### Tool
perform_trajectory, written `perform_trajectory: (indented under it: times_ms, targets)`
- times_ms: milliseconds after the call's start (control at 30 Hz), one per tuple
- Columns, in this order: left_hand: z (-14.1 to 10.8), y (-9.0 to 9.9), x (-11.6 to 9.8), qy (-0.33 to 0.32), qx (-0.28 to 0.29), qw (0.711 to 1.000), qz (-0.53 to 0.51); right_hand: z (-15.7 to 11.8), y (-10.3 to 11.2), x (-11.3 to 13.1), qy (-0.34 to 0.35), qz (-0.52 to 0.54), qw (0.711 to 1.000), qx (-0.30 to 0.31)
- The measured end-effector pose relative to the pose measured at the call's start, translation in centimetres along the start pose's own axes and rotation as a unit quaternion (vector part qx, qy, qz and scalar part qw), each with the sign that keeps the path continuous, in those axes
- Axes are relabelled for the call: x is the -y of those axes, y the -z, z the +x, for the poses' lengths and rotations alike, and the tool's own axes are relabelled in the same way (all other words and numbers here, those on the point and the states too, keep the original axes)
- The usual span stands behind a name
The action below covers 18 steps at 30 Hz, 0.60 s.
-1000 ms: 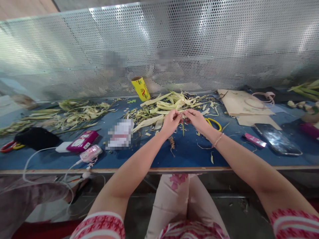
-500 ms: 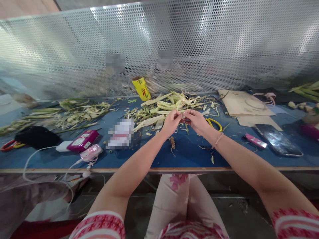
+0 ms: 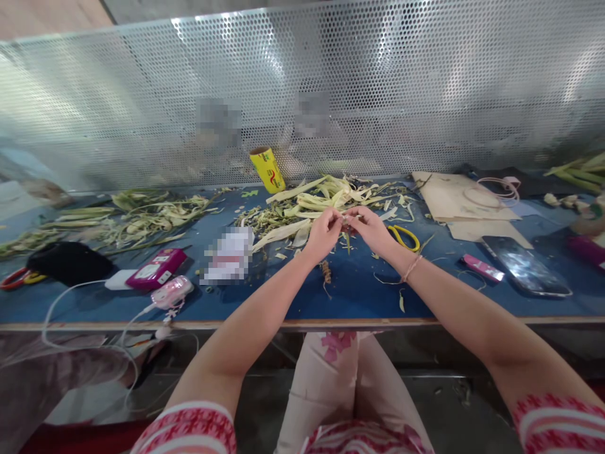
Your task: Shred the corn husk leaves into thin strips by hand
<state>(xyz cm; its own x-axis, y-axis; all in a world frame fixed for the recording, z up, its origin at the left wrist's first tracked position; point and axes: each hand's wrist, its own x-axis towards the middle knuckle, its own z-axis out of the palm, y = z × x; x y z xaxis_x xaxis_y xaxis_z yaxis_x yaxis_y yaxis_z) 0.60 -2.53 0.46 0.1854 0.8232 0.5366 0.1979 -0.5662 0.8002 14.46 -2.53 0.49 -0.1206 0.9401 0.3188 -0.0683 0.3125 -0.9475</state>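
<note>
My left hand [image 3: 324,234] and my right hand [image 3: 372,233] meet over the near edge of a heap of pale green plant strips [image 3: 326,192]. Thumbs and fingers of both are pinched together on a small pale plant piece [image 3: 346,220], mostly hidden by the fingertips. Scissors with yellow handles [image 3: 407,238] lie just beyond my right wrist, partly covered by it. Below the hands, a short brown twisted bit [image 3: 326,271] rests on the blue table [image 3: 350,296].
A yellow tube [image 3: 268,170] leans by the perforated metal screen [image 3: 331,75]. More strips [image 3: 155,217], a black cloth item [image 3: 70,261], a magenta box [image 3: 157,268] and a cabled pink device [image 3: 172,291] are left. Brown paper [image 3: 463,195] and a phone [image 3: 527,266] lie right.
Both hands stay pinched together in nearly the same place, with small finger shifts around the plant piece. The view has moved slightly; the things on the table look unchanged.
</note>
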Motion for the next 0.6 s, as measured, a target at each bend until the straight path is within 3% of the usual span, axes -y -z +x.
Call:
perform_trajectory:
  times_ms: [133,367,600]
  targets:
    - [0.0,0.0,0.1,-0.006,-0.01,1.0,-0.004,0.1,0.1,-0.2,0.007,0.013,1.0,0.001]
    - [0.0,0.0,0.3,-0.015,-0.009,1.0,0.007,-0.1,0.0,0.4,-0.059,0.089,0.994,-0.01]
    - [-0.1,-0.2,0.4,-0.014,0.01,1.0,-0.002,-0.3,-0.1,1.0,-0.081,0.121,0.989,-0.012]
